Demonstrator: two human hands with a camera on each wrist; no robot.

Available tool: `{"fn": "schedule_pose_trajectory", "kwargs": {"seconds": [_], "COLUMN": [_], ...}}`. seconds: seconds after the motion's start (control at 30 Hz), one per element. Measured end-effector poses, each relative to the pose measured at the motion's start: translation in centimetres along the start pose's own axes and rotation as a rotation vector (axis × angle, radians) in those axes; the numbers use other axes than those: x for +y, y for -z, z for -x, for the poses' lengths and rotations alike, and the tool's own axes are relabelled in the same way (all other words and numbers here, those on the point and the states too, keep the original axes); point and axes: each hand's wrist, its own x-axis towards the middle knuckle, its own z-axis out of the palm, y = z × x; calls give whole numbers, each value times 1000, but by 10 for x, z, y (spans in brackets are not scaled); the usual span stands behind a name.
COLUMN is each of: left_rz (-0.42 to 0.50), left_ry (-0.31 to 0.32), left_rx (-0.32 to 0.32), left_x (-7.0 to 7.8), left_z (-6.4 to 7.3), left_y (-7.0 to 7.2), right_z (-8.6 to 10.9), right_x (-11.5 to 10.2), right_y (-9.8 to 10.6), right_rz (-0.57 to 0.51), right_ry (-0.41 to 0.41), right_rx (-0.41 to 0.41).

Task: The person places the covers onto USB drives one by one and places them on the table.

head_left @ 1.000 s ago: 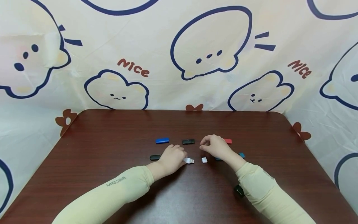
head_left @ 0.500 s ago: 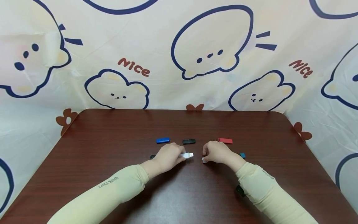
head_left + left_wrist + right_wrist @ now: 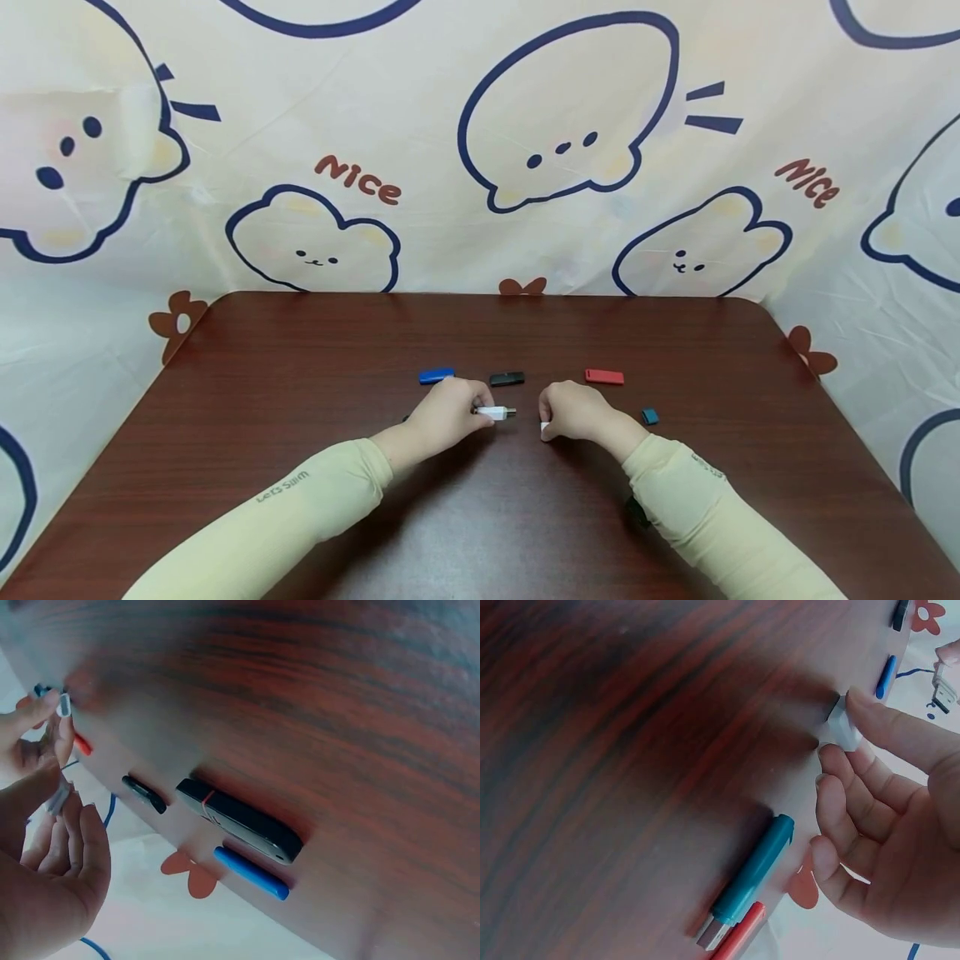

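My left hand point(image 3: 448, 410) pinches a white USB flash drive point(image 3: 495, 412) between thumb and fingers, its metal plug pointing right toward the other hand. Across a small gap, my right hand point(image 3: 581, 410) pinches a small white cap point(image 3: 842, 726) between thumb and index finger, close over the table. The cap's hollow end shows in the left wrist view, facing the drive. A black flash drive with a red band point(image 3: 240, 821) lies near the left hand, mostly hidden by it in the head view. Beside the right hand is a teal flash drive point(image 3: 754, 866) with its metal plug bare.
On the brown table point(image 3: 480, 525), a blue flash drive point(image 3: 437, 377), a black one point(image 3: 507, 378) and a red one point(image 3: 604, 377) form a row behind the hands. A teal cap point(image 3: 649, 416) lies right of the right hand. A printed cloth point(image 3: 435, 125) encloses the table's back and sides.
My left hand has lifted the white drive and drawn it slightly back and left. My right hand has come down and taken the white cap from the table.
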Motion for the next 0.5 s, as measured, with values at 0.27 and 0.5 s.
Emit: {"fn": "schedule_pose_trajectory", "kwargs": {"seconds": [0.27,0.5], "left_rz": [87,186], "left_ry": [56,79], "left_rx": [35,56], "left_x": [2,-1], "left_z": [2,1], "left_y": [6,7], "right_z": [0,0], "right_x": [-1,2], "right_y": [0,8], "right_rz": [-42,-212], "right_ry": [-7,35], "right_rx": [-10,39]}}
